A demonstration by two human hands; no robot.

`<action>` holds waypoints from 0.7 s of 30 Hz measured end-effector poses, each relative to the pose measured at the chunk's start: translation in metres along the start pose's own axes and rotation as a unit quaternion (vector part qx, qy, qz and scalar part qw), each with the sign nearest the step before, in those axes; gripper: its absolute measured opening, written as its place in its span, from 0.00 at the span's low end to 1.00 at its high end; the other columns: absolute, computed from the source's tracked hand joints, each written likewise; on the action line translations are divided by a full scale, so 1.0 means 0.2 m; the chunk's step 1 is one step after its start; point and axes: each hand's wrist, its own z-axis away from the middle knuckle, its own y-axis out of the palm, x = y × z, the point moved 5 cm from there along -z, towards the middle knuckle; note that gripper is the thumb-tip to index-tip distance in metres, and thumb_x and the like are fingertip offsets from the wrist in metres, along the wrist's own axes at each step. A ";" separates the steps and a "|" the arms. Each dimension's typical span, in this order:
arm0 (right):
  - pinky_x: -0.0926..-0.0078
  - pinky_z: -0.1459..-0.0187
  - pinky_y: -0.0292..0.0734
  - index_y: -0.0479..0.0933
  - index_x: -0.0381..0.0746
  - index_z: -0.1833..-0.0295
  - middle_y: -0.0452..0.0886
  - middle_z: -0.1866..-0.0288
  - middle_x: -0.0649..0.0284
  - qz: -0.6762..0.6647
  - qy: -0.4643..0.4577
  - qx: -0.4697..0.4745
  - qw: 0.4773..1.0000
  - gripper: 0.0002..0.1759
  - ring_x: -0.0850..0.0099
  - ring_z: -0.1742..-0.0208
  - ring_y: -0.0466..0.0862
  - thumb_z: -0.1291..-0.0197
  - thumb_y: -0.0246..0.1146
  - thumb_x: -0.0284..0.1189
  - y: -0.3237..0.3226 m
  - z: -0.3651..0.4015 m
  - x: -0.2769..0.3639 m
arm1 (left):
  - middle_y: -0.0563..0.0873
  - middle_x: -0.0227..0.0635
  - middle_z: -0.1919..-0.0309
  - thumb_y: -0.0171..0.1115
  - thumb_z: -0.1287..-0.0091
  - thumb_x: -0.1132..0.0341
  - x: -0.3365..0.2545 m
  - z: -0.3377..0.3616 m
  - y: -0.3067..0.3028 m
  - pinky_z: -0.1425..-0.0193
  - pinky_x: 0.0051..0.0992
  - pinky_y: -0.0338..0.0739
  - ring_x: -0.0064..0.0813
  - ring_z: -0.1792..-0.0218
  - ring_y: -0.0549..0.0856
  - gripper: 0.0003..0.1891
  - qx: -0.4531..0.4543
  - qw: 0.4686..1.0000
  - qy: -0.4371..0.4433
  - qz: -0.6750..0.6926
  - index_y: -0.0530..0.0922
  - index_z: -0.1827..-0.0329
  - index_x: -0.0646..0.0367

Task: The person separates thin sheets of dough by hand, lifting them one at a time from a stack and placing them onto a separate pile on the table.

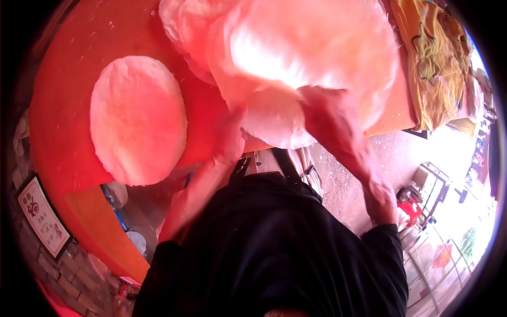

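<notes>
A large, puffy sheet of white fibre-like material (317,47), tinted pink by the light, spreads over the top middle of the red table. My left hand (231,136) is at its lower left edge, fingers pointing up; whether it grips the edge is unclear. My right hand (327,105) rests on the lower part of the sheet, blurred, its fingertips hidden against the material. To the left, apart from both hands, a flat oval pad (138,120) of similar material lies on the table.
The red table (63,105) curves down the left side. Patterned yellow cloth (435,63) lies at the right end. A framed sheet with writing (44,217) is at lower left. A wheeled metal cart (417,203) stands on the floor at right.
</notes>
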 end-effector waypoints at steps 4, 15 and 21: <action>0.60 0.72 0.76 0.77 0.40 0.71 0.80 0.76 0.54 0.007 0.003 -0.007 1.000 0.04 0.57 0.75 0.82 0.52 0.56 0.21 -0.06 0.00 -0.01 | 0.73 0.39 0.36 0.46 0.24 0.56 0.02 0.03 0.00 0.31 0.38 0.67 0.34 0.36 0.74 0.26 0.020 0.999 -0.021 -0.041 0.62 0.30 0.64; 0.65 0.74 0.79 0.81 0.49 0.66 0.84 0.71 0.62 0.121 0.065 0.004 0.990 0.08 0.62 0.75 0.85 0.41 0.56 0.29 -0.20 -0.03 -0.05 | 0.75 0.44 0.37 0.48 0.26 0.51 0.11 0.09 -0.07 0.36 0.48 0.74 0.42 0.38 0.77 0.28 0.037 0.995 -0.091 -0.005 0.62 0.31 0.64; 0.73 0.71 0.78 0.82 0.29 0.59 0.85 0.69 0.56 0.270 0.092 -0.291 0.913 0.10 0.70 0.72 0.83 0.40 0.60 0.25 -1.35 -0.21 -0.18 | 0.74 0.43 0.36 0.49 0.27 0.51 0.11 0.01 -0.13 0.33 0.43 0.71 0.40 0.37 0.76 0.29 0.034 0.996 -0.082 0.004 0.62 0.31 0.63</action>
